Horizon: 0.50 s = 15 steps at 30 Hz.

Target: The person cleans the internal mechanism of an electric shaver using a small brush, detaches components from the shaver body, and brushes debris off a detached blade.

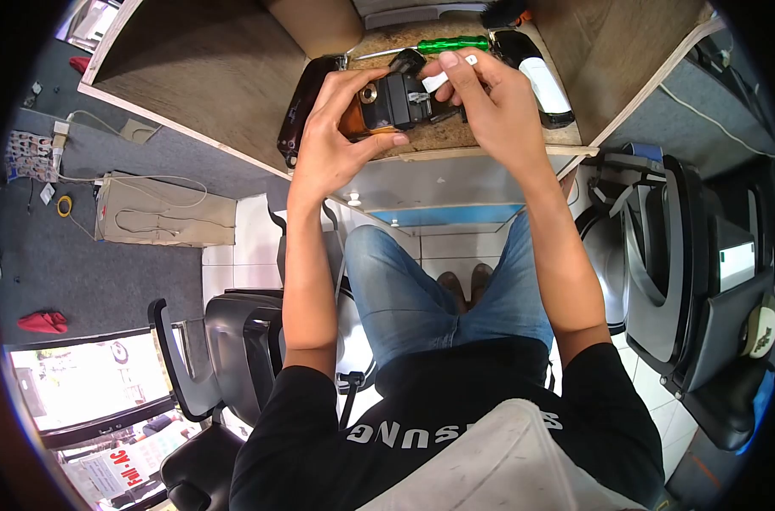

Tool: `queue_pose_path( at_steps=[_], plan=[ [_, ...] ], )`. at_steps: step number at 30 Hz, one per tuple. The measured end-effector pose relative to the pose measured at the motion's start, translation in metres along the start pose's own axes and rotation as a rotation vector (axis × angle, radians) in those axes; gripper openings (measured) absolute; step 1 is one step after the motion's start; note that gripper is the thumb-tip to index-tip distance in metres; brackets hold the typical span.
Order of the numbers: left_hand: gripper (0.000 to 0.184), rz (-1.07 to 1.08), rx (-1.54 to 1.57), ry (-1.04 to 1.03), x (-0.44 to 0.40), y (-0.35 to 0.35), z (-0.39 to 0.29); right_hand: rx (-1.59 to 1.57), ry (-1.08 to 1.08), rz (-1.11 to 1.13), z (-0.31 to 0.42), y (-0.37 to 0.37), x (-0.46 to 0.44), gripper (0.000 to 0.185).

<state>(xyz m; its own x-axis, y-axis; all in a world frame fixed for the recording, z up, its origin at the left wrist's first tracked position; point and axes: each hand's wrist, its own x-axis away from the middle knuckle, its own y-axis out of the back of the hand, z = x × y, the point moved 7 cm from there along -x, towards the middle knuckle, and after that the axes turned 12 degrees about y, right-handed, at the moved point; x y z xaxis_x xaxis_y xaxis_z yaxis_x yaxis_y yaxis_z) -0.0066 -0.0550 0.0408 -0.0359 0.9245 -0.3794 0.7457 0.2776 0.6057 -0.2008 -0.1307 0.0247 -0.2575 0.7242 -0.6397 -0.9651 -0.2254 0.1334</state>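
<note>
My left hand (326, 136) is wrapped round a black device with copper-coloured sides (396, 100), held over the wooden shelf; its exact kind I cannot make out. Pinched between the thumb and fingers of my right hand (498, 98) is a small white stick-like piece (439, 81), its lower end close to the device's top. A clear bit sits on the device there. Behind both hands lies a screwdriver with a green handle (454, 44). A glossy black device (301, 115) rests left of my left hand, and a black-and-white one (544, 85) right of my right hand.
Wooden side panels (209, 77) enclose the shelf on both sides. A pale comb (430, 15) and a dark brush (502, 12) lie at the back. Black chairs (251, 341) stand left and right of me. A cardboard box (166, 209) is at the left.
</note>
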Motion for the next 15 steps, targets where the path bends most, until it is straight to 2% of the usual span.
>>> queue_pose_path(
  at_steps=[3,6,9,12,15],
  plan=[
    [0.084,0.003,-0.028,-0.01,0.0,0.0,0.0,0.202,0.139,-0.06,0.023,0.005,0.0,0.034],
    [0.085,0.008,-0.012,-0.014,-0.001,0.0,-0.001,0.097,0.258,-0.167,0.024,0.005,0.004,0.032],
    [0.084,-0.005,-0.009,-0.024,0.0,0.0,0.0,0.096,0.203,-0.034,0.027,-0.001,0.003,0.03],
    [0.081,-0.023,0.004,-0.035,-0.001,0.001,-0.003,0.147,0.243,-0.165,0.023,0.005,0.001,0.03],
    [0.082,-0.031,0.049,-0.024,0.0,0.001,0.0,0.016,0.138,-0.057,0.014,0.002,0.004,0.032]
  ],
)
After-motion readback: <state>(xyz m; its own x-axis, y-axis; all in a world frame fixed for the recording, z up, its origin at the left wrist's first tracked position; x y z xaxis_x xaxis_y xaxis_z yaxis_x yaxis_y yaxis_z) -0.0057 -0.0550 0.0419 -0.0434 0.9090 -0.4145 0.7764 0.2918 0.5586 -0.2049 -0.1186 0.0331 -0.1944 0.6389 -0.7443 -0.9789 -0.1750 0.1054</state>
